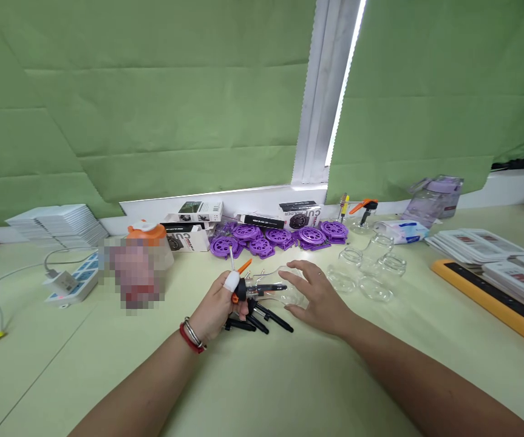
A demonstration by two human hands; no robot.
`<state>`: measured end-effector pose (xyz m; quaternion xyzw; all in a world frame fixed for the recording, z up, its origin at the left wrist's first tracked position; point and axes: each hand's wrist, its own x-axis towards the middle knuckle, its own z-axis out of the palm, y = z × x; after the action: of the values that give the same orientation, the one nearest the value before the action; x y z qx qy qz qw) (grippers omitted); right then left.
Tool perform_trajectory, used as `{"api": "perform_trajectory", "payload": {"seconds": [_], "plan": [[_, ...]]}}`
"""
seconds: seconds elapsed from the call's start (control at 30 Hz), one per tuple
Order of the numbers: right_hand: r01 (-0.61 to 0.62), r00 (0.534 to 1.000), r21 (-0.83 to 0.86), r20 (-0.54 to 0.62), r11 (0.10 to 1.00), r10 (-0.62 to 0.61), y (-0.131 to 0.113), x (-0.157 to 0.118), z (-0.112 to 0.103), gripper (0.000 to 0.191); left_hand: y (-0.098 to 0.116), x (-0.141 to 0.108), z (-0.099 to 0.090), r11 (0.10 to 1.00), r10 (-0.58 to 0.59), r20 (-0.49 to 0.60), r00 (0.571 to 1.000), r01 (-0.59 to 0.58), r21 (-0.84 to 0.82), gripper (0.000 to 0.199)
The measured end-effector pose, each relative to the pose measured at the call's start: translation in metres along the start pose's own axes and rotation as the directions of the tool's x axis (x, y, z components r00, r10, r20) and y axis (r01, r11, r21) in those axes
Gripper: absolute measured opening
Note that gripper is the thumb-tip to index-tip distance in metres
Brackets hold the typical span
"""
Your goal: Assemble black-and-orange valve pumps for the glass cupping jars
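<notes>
My left hand (218, 306), with a white covering on the thumb, grips a black dispenser top (242, 290) with an orange lever (244, 266). That top sits at the neck of a clear glass bottle (276, 278) lying sideways, and its dark stem reaches inside. A thin, light rod (231, 258) rises beside my left thumb; its lower end is hidden. Around the bottle's wide base curve the fingers and thumb of my right hand (323, 300). Below the bottle, several black tube-ended parts (273, 317) lie on the table, partly covered by my left hand.
Several clear glass bottles (375, 288) stand right of my hands. Purple openwork discs (262, 246) and small boxes (193, 240) line the back. A power strip (77, 282) and orange-lidded container (147, 230) stand left; stacked cards (480, 246) and an orange-edged tool (493, 303) lie right.
</notes>
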<state>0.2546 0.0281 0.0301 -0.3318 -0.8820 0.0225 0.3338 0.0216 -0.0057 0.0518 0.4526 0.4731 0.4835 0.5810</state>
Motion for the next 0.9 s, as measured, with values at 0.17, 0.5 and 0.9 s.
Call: {"api": "perform_trajectory", "payload": {"seconds": [0.17, 0.5, 0.9], "plan": [[0.041, 0.999, 0.037, -0.024, 0.998, -0.040, 0.001, 0.001, -0.001, 0.062, -0.002, 0.000, 0.000, 0.999, -0.024, 0.006, 1.000, 0.025, -0.026, 0.043], [-0.202, 0.979, 0.495, 0.098, 0.845, 0.177, -0.002, 0.000, -0.009, 0.070, -0.007, -0.003, 0.000, 0.999, 0.014, -0.028, 1.000, -0.013, 0.048, 0.046], [-0.585, 0.780, 0.796, 0.499, 0.156, 0.377, -0.001, 0.005, 0.001, 0.045, -0.005, -0.009, 0.010, 0.997, 0.010, -0.060, 0.998, -0.005, 0.082, 0.040]]}}
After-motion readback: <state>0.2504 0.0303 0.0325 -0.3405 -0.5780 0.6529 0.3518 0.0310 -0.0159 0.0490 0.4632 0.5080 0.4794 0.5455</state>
